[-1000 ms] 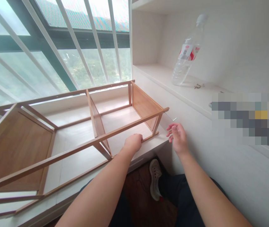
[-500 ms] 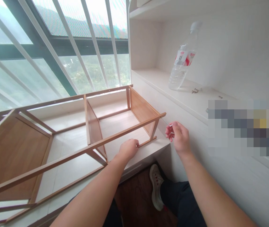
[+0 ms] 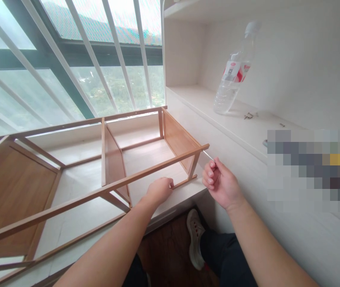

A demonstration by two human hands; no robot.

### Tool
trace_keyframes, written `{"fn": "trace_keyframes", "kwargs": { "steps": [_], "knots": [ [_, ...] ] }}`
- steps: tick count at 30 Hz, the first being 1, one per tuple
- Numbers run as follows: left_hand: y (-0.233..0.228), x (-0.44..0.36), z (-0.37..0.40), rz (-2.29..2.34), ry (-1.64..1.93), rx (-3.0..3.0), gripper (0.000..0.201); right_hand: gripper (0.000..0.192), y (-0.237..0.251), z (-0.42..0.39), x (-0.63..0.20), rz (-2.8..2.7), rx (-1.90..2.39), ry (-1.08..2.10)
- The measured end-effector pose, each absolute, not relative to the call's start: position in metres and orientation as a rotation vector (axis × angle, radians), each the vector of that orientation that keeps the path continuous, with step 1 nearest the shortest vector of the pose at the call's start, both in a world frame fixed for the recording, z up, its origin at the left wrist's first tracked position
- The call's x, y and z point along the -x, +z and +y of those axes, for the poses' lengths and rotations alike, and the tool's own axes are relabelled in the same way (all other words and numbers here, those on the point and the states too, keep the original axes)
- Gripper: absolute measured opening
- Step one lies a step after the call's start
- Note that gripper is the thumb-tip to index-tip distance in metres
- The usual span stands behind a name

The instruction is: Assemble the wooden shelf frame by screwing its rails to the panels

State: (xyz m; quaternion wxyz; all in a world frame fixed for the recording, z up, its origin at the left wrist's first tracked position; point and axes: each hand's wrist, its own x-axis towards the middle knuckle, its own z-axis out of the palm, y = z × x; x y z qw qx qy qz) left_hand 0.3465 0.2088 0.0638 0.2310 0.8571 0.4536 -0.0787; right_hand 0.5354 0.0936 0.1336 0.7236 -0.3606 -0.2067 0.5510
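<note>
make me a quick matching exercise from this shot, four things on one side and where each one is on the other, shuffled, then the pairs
Things
1. left hand
2. right hand
3. water bottle
4. loose screws

Places
A. leaning against the white wall on the white ledge
B. closed on the low front rail of the wooden frame
C. scattered on the ledge just right of the bottle's base
D. pinching a thin metal tool whose tip meets the end of the frame's upper rail

Pairs: 1-B, 2-D, 3-A, 4-C
</note>
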Motion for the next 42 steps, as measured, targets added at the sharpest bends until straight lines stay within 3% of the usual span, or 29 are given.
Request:
{"fn": "trace_keyframes", "kwargs": {
  "steps": [8, 16, 22, 26, 31, 36, 42],
  "knots": [
    [0.066, -0.347, 0.207, 1.245, -0.206, -2.348, 0.026, 0.041, 0.127, 0.090, -0.536, -0.668, 0.967, 1.079],
    [0.067, -0.346, 0.204, 1.259, -0.186, -2.375, 0.027, 0.039, 0.126, 0.089, -0.540, -0.552, 0.888, 1.149],
    [0.090, -0.358, 0.183, 1.319, 0.046, -2.422, 0.020, 0.042, 0.111, 0.081, -0.546, -0.936, 1.261, 0.779],
    [0.112, -0.379, 0.156, 1.009, 0.426, -1.736, 0.041, 0.039, 0.106, 0.073, -0.553, -1.229, 1.412, 0.626],
    [0.131, -0.413, 0.138, 0.784, 0.697, -0.981, 0.045, 0.040, 0.113, 0.070, -0.560, -1.428, 1.407, 0.431],
    [0.138, -0.441, 0.137, 0.742, 0.787, -0.810, 0.037, 0.035, 0.115, 0.072, -0.564, -1.476, 1.402, 0.302],
    [0.141, -0.458, 0.141, 0.683, 0.813, -0.743, 0.033, 0.025, 0.106, 0.079, -0.561, -1.144, 1.315, 0.209]
  ]
}}
